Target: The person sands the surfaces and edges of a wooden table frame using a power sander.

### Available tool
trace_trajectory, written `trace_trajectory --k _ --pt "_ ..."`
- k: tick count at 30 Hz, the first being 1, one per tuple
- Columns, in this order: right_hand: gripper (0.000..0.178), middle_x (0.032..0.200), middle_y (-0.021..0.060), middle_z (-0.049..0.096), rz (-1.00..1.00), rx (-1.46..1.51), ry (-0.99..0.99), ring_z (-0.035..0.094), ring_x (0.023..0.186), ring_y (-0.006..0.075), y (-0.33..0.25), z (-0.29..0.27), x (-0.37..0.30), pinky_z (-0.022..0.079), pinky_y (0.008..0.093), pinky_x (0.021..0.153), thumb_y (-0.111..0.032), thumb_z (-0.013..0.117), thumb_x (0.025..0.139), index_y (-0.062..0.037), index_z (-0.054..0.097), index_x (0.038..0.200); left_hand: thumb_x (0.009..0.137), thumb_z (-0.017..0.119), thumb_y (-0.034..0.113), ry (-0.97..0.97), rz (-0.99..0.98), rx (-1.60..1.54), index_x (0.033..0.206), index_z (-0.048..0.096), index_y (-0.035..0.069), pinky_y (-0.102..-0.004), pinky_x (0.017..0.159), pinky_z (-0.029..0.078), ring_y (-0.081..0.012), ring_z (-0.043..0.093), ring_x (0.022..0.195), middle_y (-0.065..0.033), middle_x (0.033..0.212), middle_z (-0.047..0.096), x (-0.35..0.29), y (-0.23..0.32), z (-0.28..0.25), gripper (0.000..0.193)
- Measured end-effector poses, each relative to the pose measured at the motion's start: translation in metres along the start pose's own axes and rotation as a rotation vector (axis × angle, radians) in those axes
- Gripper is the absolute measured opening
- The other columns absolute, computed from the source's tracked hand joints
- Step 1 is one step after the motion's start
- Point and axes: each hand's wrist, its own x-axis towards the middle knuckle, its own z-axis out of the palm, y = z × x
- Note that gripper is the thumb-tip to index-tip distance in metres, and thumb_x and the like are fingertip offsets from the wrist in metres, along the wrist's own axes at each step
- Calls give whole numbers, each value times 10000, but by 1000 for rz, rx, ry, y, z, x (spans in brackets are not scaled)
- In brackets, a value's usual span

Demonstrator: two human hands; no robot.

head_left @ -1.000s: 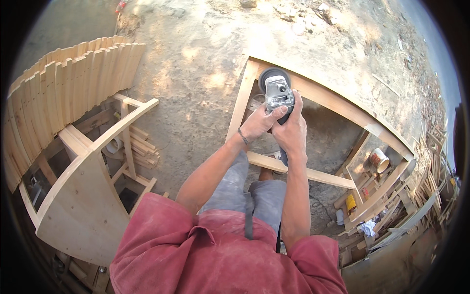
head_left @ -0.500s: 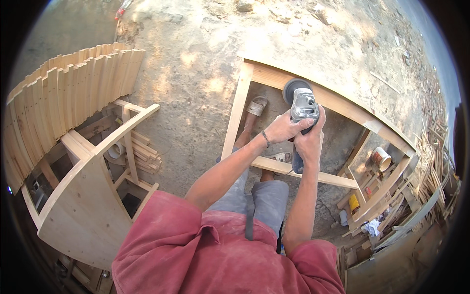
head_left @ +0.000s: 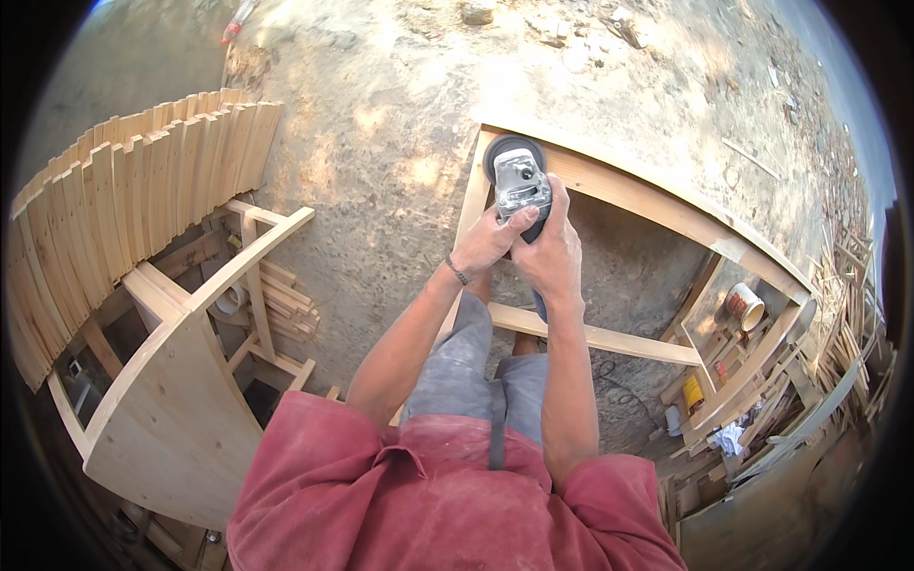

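Both my hands are wrapped round a dusty grey angle grinder [head_left: 522,183] with a round dark disc [head_left: 499,150] at its far end. My left hand [head_left: 486,238] grips its near left side, with the thumb on top of the body. On the right side, my right hand [head_left: 552,252] closes round the body and handle. The disc lies over the far left corner of a pale wooden frame [head_left: 628,195], where the long far rail meets the left rail. My hands hide most of the grinder's handle.
A curved wooden piece with a slatted back [head_left: 143,186] and a plywood panel [head_left: 176,423] stands at left. By the frame's right end are a white bucket [head_left: 745,306], a yellow can [head_left: 693,392] and piled wood scraps [head_left: 838,352]. A cord [head_left: 624,385] lies on the ground.
The grinder, with both hands on it, has moved left along the far rail to the frame's corner. My forearms have swung left with it.
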Motion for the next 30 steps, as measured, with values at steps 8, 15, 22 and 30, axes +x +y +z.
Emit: trace_trajectory --k 8,15,22,30 --pt "782 1201 283 650 -5 -36 13 677 1046 472 -4 0 0 550 530 850 -257 695 871 -111 305 1532 989 628 544 -14 1 -10 1344 578 19 -295 896 520 -124 614 1059 -61 1189 653 4 -7 -7 636" --pt "772 1189 282 669 71 -31 74 673 1056 483 18 -35 -11 546 535 850 -213 689 865 -108 297 1522 994 633 519 -148 23 35 1384 560 13 -324 975 502 -159 602 1139 -88 1239 646 23 -12 35 642" --pt "743 1148 294 675 97 30 155 664 1043 514 53 -75 -23 532 556 830 -170 688 875 -115 293 1502 943 678 575 -225 -27 64 1395 554 41 -320 893 550 -154 626 1092 -84 1236 651 43 -21 86 711" --pt "727 1161 295 677 157 36 233 661 1073 507 79 -112 -34 531 552 859 -161 665 878 -128 303 1507 946 678 566 -311 -139 132 1440 499 49 -329 848 593 -166 656 1083 -96 1252 646 63 -29 132 738"
